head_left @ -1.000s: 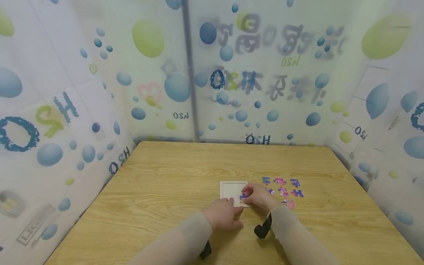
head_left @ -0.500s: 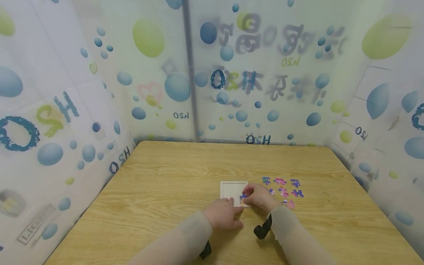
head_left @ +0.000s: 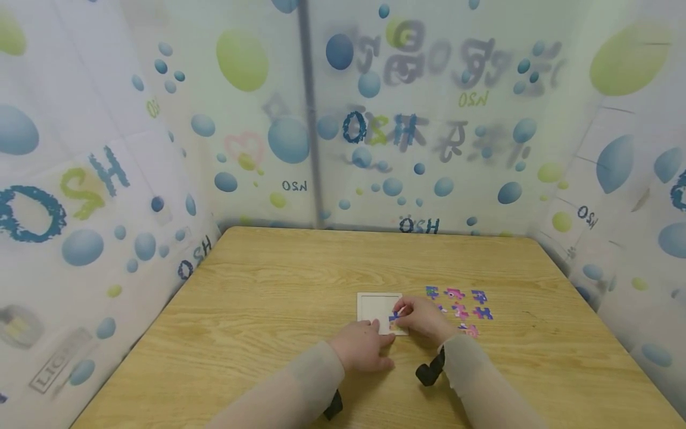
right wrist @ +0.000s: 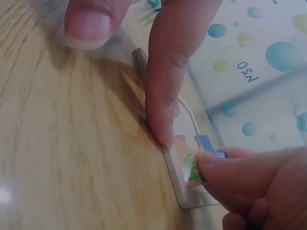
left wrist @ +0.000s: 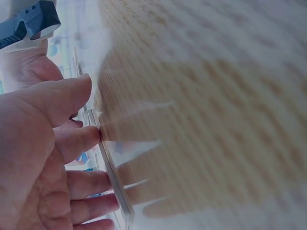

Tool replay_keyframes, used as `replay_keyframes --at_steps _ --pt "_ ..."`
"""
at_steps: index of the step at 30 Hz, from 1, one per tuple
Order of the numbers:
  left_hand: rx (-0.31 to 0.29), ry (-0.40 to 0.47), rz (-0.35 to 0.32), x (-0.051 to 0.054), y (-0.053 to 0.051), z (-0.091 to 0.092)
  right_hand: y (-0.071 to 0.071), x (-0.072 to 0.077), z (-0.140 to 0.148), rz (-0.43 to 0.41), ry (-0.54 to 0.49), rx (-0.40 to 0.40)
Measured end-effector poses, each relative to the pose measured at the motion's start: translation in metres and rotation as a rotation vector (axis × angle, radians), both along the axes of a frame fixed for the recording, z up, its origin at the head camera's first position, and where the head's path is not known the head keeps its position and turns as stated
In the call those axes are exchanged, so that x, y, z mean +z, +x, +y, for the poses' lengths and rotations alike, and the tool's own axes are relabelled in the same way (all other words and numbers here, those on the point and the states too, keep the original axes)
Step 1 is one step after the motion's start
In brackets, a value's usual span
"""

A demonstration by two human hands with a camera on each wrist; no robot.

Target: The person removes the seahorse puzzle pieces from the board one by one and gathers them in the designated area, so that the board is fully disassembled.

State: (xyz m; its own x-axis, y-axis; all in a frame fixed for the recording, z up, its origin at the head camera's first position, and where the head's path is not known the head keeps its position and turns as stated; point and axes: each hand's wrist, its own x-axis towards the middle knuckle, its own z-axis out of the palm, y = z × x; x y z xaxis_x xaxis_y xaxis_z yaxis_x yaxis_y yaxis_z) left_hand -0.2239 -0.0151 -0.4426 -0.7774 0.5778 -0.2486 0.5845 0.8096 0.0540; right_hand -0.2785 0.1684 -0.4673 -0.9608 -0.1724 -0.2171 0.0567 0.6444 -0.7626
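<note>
A shallow white puzzle tray (head_left: 370, 304) lies on the wooden table. My left hand (head_left: 361, 347) rests at its near edge; in the left wrist view the fingers (left wrist: 88, 184) stretch out and touch the rim. Over the tray's near right corner, my right hand (head_left: 426, 320) pinches a puzzle piece (right wrist: 192, 167) between thumb and fingers. Blue, orange and green show on this piece, which sits at or just over the tray floor; whether it lies flat is partly hidden by my thumb. A left-hand finger (right wrist: 165, 81) presses on the rim close to it.
Several loose pink and purple puzzle pieces (head_left: 460, 311) lie in loose rows right of the tray, some partly behind my right hand. The wooden table (head_left: 257, 286) reaches back to a curtain (head_left: 257, 107) printed with blue and green dots.
My right wrist has shifted very slightly to the right, while its fingers keep the puzzle piece at the same corner. My left hand stays on the rim.
</note>
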Motion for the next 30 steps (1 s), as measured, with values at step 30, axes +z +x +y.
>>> replay_keyframes --at_steps 30 --pt "-0.012 -0.009 0.004 -0.001 -0.001 0.0 -0.002 0.007 0.016 -0.068 -0.207 0.023"
